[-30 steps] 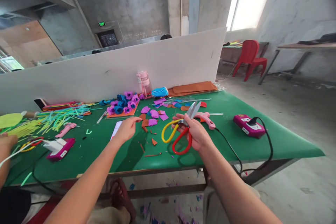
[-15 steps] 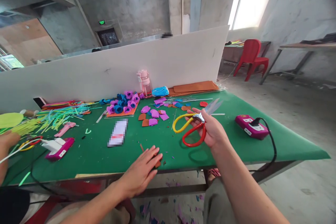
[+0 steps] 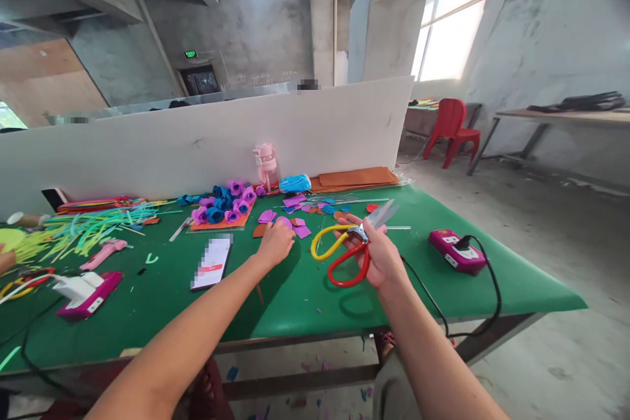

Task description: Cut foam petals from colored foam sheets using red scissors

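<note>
My right hand (image 3: 381, 252) is closed around scissors (image 3: 363, 233) with one yellow and one red handle. Their blades stand slightly apart and point up and away to the right. My left hand (image 3: 276, 244) reaches to the small cut pieces of purple and brown paper (image 3: 301, 231) in the middle of the green table. Its fingers are curled down among them, and what they pinch, if anything, is hidden. Behind lie purple and blue paper flowers (image 3: 235, 200) on an orange sheet (image 3: 216, 223).
A phone (image 3: 212, 262) lies left of my left arm. A pink glue gun (image 3: 104, 254), a magenta power strip (image 3: 91, 295) and bundled coloured sticks (image 3: 103, 226) are farther left, near another person's hand (image 3: 6, 258). Another power strip (image 3: 455, 251) sits right. A pink bottle (image 3: 266, 166) stands behind.
My left hand has moved from the table's front edge forward to the paper pieces, its flat fingers now curled. My right hand still holds the scissors. The view has shifted slightly.
</note>
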Demonstrator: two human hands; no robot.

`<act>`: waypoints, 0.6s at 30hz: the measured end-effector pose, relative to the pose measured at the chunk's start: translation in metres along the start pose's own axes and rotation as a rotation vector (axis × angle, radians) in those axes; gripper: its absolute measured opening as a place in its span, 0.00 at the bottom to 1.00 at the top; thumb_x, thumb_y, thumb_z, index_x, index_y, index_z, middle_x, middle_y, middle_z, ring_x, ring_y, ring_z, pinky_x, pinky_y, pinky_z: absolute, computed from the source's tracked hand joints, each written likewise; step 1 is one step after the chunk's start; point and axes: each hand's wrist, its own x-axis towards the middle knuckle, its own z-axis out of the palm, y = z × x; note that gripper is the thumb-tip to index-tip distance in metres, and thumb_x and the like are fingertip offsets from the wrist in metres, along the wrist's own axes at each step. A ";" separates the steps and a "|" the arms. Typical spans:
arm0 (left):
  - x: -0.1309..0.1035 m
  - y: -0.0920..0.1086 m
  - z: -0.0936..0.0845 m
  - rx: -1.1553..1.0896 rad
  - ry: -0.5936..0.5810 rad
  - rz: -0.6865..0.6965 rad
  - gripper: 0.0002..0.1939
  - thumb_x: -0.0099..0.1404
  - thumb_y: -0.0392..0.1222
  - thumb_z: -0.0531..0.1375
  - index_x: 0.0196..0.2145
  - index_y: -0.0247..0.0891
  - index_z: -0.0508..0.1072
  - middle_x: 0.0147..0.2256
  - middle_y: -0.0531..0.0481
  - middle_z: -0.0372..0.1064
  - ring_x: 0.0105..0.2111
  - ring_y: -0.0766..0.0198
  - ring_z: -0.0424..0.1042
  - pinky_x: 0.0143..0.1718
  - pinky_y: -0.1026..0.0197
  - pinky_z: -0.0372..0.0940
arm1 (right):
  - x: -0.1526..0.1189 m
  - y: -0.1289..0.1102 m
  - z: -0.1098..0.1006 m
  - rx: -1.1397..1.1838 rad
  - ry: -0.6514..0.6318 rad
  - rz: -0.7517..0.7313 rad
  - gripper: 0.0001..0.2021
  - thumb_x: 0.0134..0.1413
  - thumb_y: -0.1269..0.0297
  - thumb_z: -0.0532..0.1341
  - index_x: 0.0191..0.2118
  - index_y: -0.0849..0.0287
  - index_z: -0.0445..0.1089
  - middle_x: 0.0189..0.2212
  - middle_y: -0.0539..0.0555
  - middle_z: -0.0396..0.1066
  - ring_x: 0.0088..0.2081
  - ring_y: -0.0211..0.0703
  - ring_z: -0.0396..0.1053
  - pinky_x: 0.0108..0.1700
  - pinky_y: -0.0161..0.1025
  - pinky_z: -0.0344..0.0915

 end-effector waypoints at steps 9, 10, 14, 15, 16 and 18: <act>0.028 0.006 0.030 -0.098 -0.096 0.080 0.13 0.66 0.44 0.55 0.45 0.36 0.69 0.44 0.46 0.68 0.40 0.62 0.70 0.41 0.53 0.68 | -0.001 -0.021 -0.007 0.050 0.051 -0.066 0.12 0.59 0.59 0.55 0.37 0.60 0.71 0.36 0.59 0.76 0.39 0.48 0.75 0.43 0.47 0.74; 0.029 0.009 0.033 -0.112 -0.097 0.089 0.13 0.66 0.44 0.56 0.45 0.35 0.69 0.44 0.46 0.68 0.40 0.62 0.70 0.41 0.53 0.68 | -0.001 -0.022 -0.007 0.055 0.057 -0.065 0.12 0.59 0.59 0.55 0.37 0.60 0.71 0.36 0.59 0.77 0.39 0.48 0.75 0.43 0.47 0.74; 0.014 0.021 0.035 -0.179 -0.089 0.171 0.07 0.65 0.38 0.56 0.41 0.34 0.70 0.41 0.47 0.68 0.39 0.62 0.69 0.40 0.55 0.67 | 0.000 -0.022 -0.007 0.085 0.101 -0.058 0.11 0.60 0.61 0.53 0.35 0.60 0.71 0.34 0.58 0.77 0.38 0.47 0.75 0.43 0.47 0.74; 0.004 0.026 0.033 -0.202 -0.095 0.208 0.06 0.64 0.33 0.55 0.38 0.34 0.70 0.39 0.47 0.68 0.39 0.63 0.68 0.40 0.57 0.66 | -0.001 -0.022 -0.007 0.088 0.108 -0.055 0.11 0.60 0.61 0.53 0.35 0.60 0.71 0.34 0.58 0.77 0.38 0.47 0.75 0.43 0.47 0.74; -0.008 0.031 0.030 -0.224 -0.103 0.246 0.08 0.61 0.28 0.54 0.36 0.34 0.70 0.37 0.47 0.68 0.38 0.63 0.68 0.39 0.59 0.66 | -0.001 -0.022 -0.007 0.090 0.113 -0.053 0.12 0.61 0.62 0.53 0.35 0.60 0.71 0.34 0.57 0.77 0.38 0.46 0.75 0.42 0.47 0.75; -0.034 0.042 0.023 -0.268 -0.124 0.315 0.15 0.54 0.22 0.51 0.34 0.36 0.70 0.35 0.48 0.68 0.37 0.63 0.67 0.38 0.62 0.65 | -0.002 -0.022 -0.007 0.095 0.114 -0.053 0.12 0.61 0.62 0.52 0.35 0.61 0.71 0.34 0.57 0.77 0.37 0.46 0.75 0.42 0.46 0.75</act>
